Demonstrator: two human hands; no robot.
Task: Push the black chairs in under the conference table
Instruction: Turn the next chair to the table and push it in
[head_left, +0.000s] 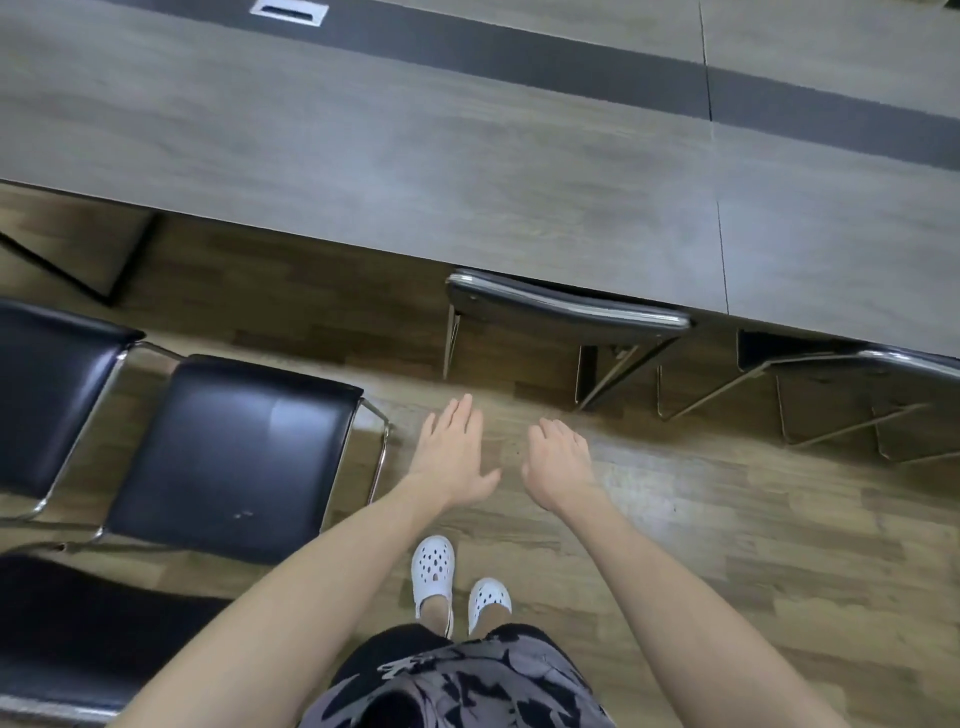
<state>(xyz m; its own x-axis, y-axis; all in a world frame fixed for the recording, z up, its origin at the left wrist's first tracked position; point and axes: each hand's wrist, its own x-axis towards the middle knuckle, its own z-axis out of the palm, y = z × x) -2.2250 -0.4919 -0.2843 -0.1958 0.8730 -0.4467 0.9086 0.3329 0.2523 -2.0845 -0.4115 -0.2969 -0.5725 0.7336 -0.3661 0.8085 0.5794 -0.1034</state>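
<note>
The left hand (454, 457) and right hand (558, 467) hang loose, empty. The black chair (234, 452) beside them looks light; push its metal frame (383, 448).

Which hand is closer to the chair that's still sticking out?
Left. The left hand, open and empty, is right beside the pulled-out chair. The right hand, also open, is farther away, nearer the tucked chair under the table.

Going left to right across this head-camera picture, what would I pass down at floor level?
Black chair at the left edge, second pulled-out black chair, left hand, right hand, tucked-in chair at the far right.
</note>
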